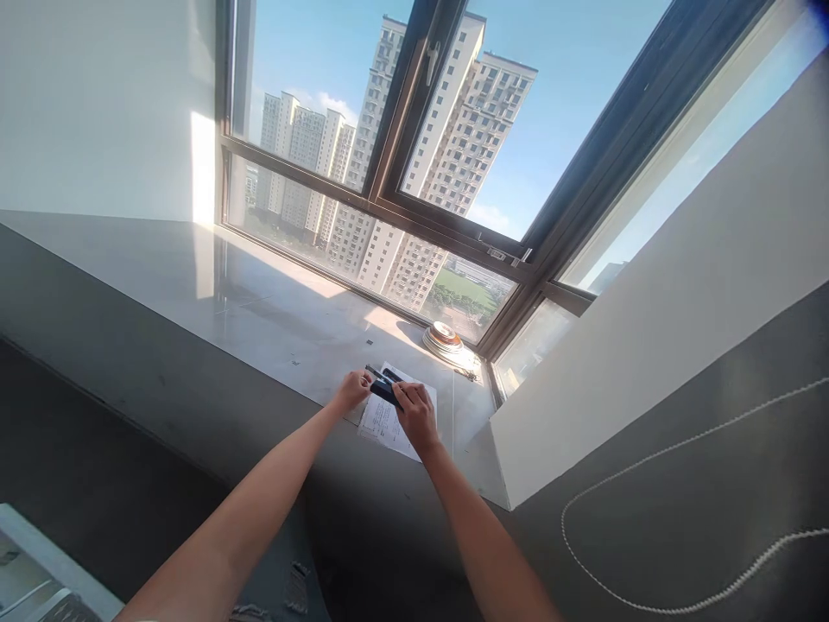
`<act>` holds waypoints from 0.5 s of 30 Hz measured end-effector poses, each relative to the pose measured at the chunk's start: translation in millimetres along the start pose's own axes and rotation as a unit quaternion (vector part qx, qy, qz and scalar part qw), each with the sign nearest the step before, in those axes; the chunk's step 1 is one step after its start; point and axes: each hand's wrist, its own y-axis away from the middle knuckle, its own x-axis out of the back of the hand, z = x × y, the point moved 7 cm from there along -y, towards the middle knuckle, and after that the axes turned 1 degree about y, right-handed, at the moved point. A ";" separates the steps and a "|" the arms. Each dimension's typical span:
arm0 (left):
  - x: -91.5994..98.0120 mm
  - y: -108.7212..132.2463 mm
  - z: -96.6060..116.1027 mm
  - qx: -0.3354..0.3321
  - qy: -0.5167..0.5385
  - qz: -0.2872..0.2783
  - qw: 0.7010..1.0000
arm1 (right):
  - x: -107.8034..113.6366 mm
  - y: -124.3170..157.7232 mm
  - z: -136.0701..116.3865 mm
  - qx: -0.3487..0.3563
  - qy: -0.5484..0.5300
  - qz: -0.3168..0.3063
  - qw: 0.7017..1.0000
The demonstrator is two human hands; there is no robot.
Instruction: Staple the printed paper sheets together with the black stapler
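Note:
Over the window sill, my left hand has its fingers closed at the left end of a small dark object, which looks like a stapler. My right hand grips the other end of it. White sheets of paper with writing lie on the sill beneath the dark object, partly covered by my right hand. Another dark piece shows just behind the object; whether it is part of it I cannot tell.
A coil of cable or tape rests on the sill near the window corner. The window frame rises behind. A white cord hangs at the right, and a white rack edge shows at the lower left.

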 end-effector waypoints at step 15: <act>9.9 -0.6 -1.3 -0.015 0.042 0.029 0.999 | -6.3 6.6 -14.9 0.059 0.077 -0.029 0.995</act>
